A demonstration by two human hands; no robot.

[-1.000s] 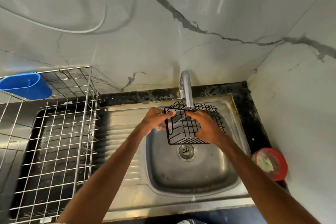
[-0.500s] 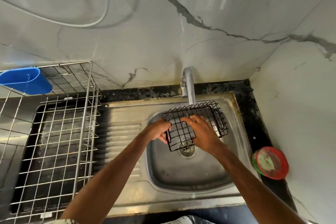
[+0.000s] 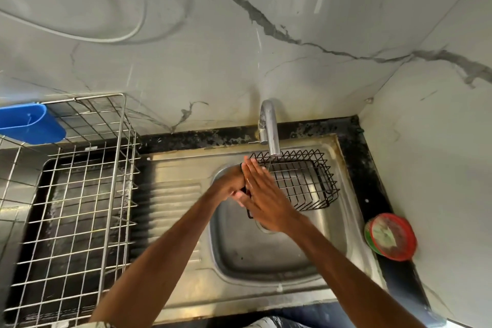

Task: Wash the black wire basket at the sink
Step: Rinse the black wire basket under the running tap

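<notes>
Sink: stainless steel sink with ribbed drainboard (image 3: 266, 253), basin at right, drainboard at left.
Rack: chrome wire dish rack (image 3: 80, 194), far left, well apart from the basin.
Basket: black wire basket, rectangular and open-topped (image 3: 300, 181), over the far right of the basin, directly under the spout.
Handling: judged light and rigid; thin coated wires are likely slippery when wet and the walls may flex if squeezed.
Hold point: the thicker top rim, at a short side.
Right hand (image 3: 266, 202): flat, fingers straight, laid against the basket's left side; grasps nothing.
Left hand (image 3: 231, 181): fingers curled on the basket's left wire edge, partly hidden behind the right hand.
Tap: chrome curved tap (image 3: 270, 128); flow cannot be confirmed.
Holder: blue plastic holder (image 3: 32, 124), on the rack's far corner.
Tub: red round tub (image 3: 391, 237), right counter.
Count: one of each item; two hands.
</notes>
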